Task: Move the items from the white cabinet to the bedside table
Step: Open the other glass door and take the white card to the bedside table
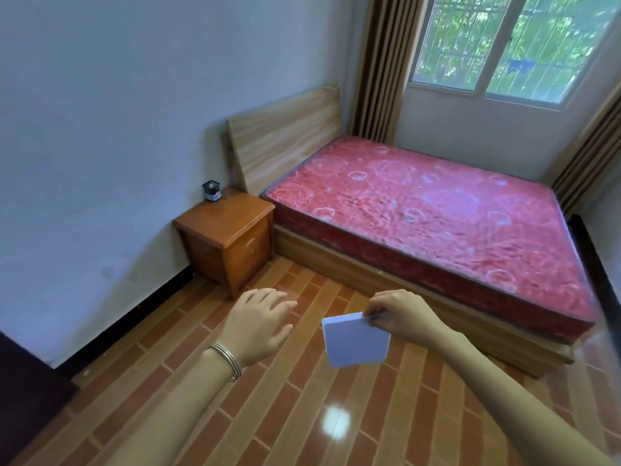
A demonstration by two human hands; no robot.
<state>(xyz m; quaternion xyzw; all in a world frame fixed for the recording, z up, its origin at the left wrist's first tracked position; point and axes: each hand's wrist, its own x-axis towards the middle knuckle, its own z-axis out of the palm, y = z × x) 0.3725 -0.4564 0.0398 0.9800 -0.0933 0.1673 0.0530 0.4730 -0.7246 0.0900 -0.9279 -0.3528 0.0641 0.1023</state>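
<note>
My right hand (401, 316) pinches the top corner of a white pad of paper (356, 341), which hangs below the fingers over the floor. To its left my left hand (258, 322) is held out empty, palm down, fingers apart, with thin bangles on the wrist. The wooden bedside table (226, 223) stands ahead at the left against the wall, beside the bed. A small black box (211, 191) sits on its back corner. The white cabinet is not in view.
A bed with a bare red mattress (437, 223) and a wooden headboard (285, 136) fills the right side. Behind it are a window (504, 45) and brown curtains. A tiled floor (302, 415) lies between me and the table. A dark object (23, 391) stands at the left edge.
</note>
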